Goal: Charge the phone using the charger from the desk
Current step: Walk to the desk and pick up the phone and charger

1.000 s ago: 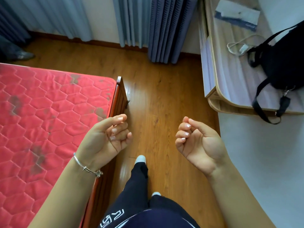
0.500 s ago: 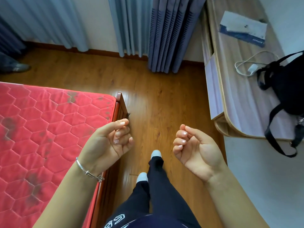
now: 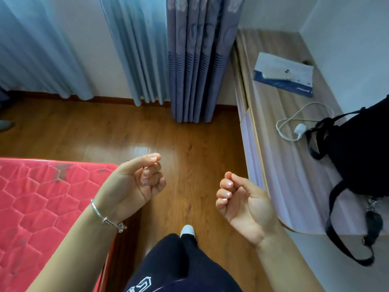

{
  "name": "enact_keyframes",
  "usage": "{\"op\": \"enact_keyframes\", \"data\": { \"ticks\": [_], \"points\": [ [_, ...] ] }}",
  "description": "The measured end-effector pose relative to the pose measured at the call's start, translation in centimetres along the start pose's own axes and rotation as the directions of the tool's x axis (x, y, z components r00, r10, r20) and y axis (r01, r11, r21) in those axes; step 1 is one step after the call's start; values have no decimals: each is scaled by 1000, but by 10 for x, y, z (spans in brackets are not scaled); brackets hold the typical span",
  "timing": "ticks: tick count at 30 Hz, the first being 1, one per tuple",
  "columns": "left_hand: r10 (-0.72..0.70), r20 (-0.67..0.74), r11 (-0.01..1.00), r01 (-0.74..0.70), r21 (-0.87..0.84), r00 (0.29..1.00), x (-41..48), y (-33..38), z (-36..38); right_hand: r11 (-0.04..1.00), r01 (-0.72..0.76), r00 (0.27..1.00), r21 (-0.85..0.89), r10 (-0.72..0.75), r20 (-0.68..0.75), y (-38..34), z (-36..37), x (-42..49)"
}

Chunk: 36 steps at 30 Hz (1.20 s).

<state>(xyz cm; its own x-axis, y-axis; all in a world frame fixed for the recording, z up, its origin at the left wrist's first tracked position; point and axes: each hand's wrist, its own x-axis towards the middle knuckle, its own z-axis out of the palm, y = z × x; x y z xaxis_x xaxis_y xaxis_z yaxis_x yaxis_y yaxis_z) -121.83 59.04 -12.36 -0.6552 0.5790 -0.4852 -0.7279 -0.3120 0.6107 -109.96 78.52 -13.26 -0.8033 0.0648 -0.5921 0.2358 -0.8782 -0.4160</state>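
A white charger [image 3: 300, 128] with its looped white cable [image 3: 303, 110] lies on the wooden desk [image 3: 280, 157] at the right, touching a black bag [image 3: 357, 157]. No phone is in sight. My left hand [image 3: 134, 184] hovers over the floor beside the bed's corner, fingers curled loosely, holding nothing. My right hand [image 3: 242, 205] is raised palm-up near the desk's front edge, fingers curled, also holding nothing. Both hands are well short of the charger.
A red quilted mattress [image 3: 42, 207] on a wooden bed frame fills the lower left. Blue and purple curtains [image 3: 195, 60] hang at the back. A white and blue flat box [image 3: 284, 74] lies at the desk's far end. The bag's strap [image 3: 336, 239] hangs over the desk edge.
The view has moved forward and tilted up, so the desk, charger and curtains appear larger and lower in the frame. Both hands keep the same curled pose, holding nothing.
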Motion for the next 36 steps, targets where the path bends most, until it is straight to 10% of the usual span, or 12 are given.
{"op": "enact_keyframes", "data": {
  "ticks": [36],
  "points": [
    [-249, 127, 967, 238, 94, 960, 359, 228, 44, 944, 203, 970, 260, -157, -187, -179, 124, 274]
  ]
}}
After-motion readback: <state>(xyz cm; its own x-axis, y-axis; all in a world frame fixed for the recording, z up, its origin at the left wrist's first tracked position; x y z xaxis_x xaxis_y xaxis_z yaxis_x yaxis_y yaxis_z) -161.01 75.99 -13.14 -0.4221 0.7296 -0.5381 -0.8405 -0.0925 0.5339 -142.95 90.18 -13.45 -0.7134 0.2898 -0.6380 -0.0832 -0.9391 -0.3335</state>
